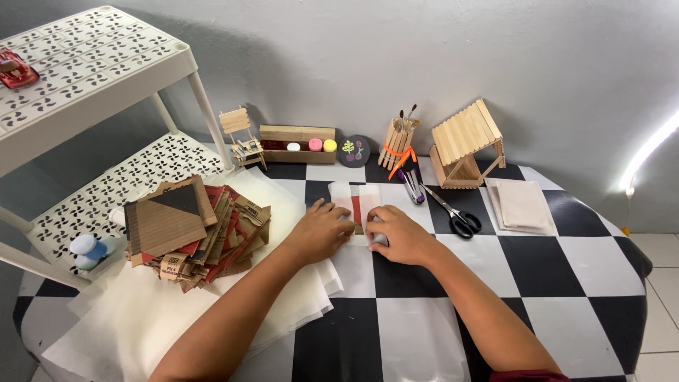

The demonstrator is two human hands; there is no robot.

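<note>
A small red piece (357, 210) wrapped in translucent paper (351, 198) is pressed flat on the checkered table (537, 276), centre, just ahead of both hands. Left hand (322, 230) is laid palm-down, fingers spread on the wrap's left side; right hand (399, 235) is curled over the right edge, and whether anything is pinched there cannot be told. Step judged: wrapping/folding underway. Next a firm crease is called for, piece kept still. Cardboard stack (187, 230) at left, scissors (453, 212) near right
</note>
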